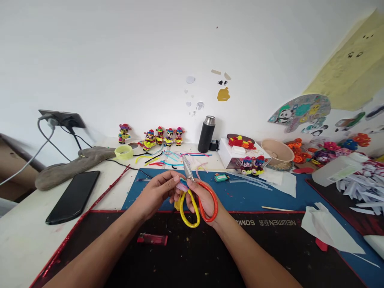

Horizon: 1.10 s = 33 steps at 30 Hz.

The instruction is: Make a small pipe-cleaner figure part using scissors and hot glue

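My left hand (162,192) pinches a small fuzzy piece (181,185) in pink, lilac and blue, like a part of a pipe-cleaner doll. Its lower part is hidden by my fingers. In my right hand (207,200) are scissors (188,167) with one red and one yellow handle, blades pointing up and away. My right fingertips meet the fuzzy piece too. Something yellow (178,203) shows just below my left fingers; I cannot make out whether it belongs to the piece. Both hands are above the front edge of the blue mat (240,196).
Behind my hands lie loose pipe cleaners (171,160), several small dolls (160,136) and a black thermos (207,134). A phone (73,197) and driftwood (75,166) are at left. A pink lighter (152,239) lies on the black mat (192,260). At right are a white box (223,154) and a bowl (277,152).
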{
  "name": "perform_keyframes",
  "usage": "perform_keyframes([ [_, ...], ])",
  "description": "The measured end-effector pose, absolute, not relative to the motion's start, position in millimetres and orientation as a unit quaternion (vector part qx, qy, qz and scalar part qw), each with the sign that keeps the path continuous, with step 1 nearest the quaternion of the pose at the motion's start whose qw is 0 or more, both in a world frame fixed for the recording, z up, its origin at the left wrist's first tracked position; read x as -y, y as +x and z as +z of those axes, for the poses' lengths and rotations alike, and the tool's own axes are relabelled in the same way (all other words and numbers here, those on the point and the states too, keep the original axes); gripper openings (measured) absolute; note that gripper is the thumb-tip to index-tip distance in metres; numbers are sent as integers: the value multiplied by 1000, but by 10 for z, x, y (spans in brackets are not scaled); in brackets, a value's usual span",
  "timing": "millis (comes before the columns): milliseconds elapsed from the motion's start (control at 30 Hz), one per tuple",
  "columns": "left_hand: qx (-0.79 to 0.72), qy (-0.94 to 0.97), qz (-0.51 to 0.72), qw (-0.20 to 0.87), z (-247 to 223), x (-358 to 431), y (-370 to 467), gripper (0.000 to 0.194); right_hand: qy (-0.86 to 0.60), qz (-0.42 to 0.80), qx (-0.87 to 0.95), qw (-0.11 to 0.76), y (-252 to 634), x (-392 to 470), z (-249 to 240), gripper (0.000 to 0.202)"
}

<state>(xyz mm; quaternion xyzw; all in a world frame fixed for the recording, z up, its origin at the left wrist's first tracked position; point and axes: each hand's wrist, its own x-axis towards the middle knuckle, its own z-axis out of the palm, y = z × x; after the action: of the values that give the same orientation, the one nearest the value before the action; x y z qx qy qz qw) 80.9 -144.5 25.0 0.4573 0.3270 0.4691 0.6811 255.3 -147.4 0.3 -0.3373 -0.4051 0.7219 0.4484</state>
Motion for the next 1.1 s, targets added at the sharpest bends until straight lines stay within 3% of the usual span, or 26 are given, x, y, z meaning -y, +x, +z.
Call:
perform_keyframes([
  [633, -359, 590, 392, 608, 217, 1380, 729, 37, -411, 656, 451, 445, 2546, 1476, -27, 52],
  [967, -350, 366, 455, 733, 160, 1386, 806, 33, -394, 644, 433, 492, 2564, 1455, -16, 56],
  [1100, -346, 360, 434, 749, 145, 1401, 817, 31, -396, 641, 441, 488, 2559, 1440, -56, 53],
])
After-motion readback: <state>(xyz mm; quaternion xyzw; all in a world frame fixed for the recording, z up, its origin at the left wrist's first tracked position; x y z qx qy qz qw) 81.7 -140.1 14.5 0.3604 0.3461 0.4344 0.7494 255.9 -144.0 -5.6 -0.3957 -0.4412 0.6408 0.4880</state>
